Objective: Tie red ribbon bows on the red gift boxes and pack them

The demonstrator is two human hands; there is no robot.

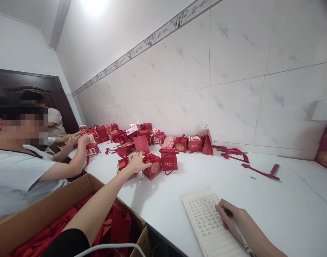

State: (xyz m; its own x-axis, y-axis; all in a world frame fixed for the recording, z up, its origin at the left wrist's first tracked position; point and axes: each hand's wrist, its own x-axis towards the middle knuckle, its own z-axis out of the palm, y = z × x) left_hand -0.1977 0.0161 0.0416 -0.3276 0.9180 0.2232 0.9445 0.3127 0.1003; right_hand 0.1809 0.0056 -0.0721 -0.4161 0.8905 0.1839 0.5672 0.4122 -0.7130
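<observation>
My left hand (137, 164) reaches over a cluster of red gift boxes, thumb and fingers apart. It is at a red box with a gold round emblem (155, 169) and a ribbon bow; whether it touches the box is hard to tell. Just right of it stands another red gift box (169, 161) with gold lettering and a bow. My right hand (231, 217) is closed around a pen (240, 235) with a dark grip and clear barrel. That hand rests on a lined notepad (203, 214), whose upper lines carry rows of handwriting.
More red gift boxes (195, 143) line the wall. Dark red ribbons (262, 173) lie on the white table (292, 200) at right. A cardboard box (43, 210) of red material stands at lower left. At left, a co-worker (24, 175) handles a red box; another person (55, 119) is behind.
</observation>
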